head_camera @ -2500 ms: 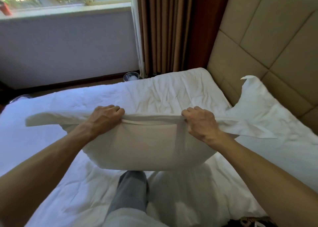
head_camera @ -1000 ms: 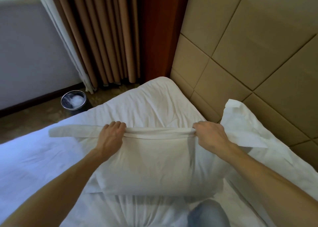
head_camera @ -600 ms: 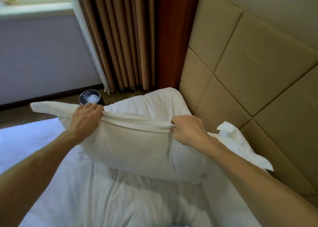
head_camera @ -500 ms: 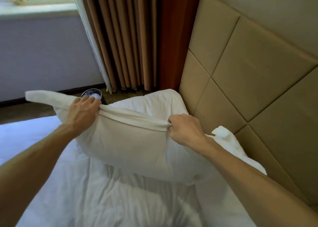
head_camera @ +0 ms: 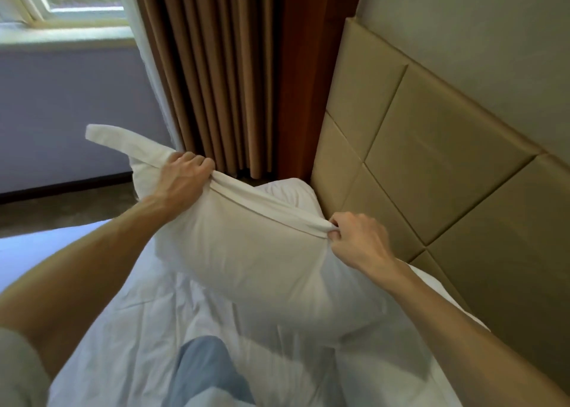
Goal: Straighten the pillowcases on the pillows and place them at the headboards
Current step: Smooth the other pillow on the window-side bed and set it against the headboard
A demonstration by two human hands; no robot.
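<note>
White cotton pillowcase (head_camera: 253, 261): it covers a pillow that hangs below both grips, in front of the padded headboard (head_camera: 447, 159) and not yet placed against it.

**Grip state**
- Left grip (head_camera: 185, 178): fingers curled over the hem band, holding it. This is the higher of the two.
- Right grip (head_camera: 357, 240): thumb and fingers pinch the same band at its lower end. The headboard is just beyond this grip.
- The band runs taut and tilted between the grips.

**Likely faults**
- Both grips hold fabric only, not filling. The filling may slump away from the grips and leave slack cloth at the hem.
- The right grip has only a small pinch of cloth. A sharp shake could pull the band free.
- A loose flap (head_camera: 123, 142) sticks out beyond the left grip with no support. It may fold under the pillow on set-down and leave a crease.
- A knee (head_camera: 209, 366) rests on the bed sheet (head_camera: 154, 329) below the grips. Shifting weight could drag new wrinkles into the sheet.

**Not visible or unclear**
- The left grip's fingertips are hidden behind the band.
- The far face of the pillow cannot be seen.
- The lower right corner of the pillow is behind the right forearm.
- Whether the pillow's lower edge touches the sheet cannot be told, as that area is blurred.
- A white strip (head_camera: 428, 283) lies below the right grip, against the headboard. Whether it is a pillow or bedding cannot be determined.
</note>
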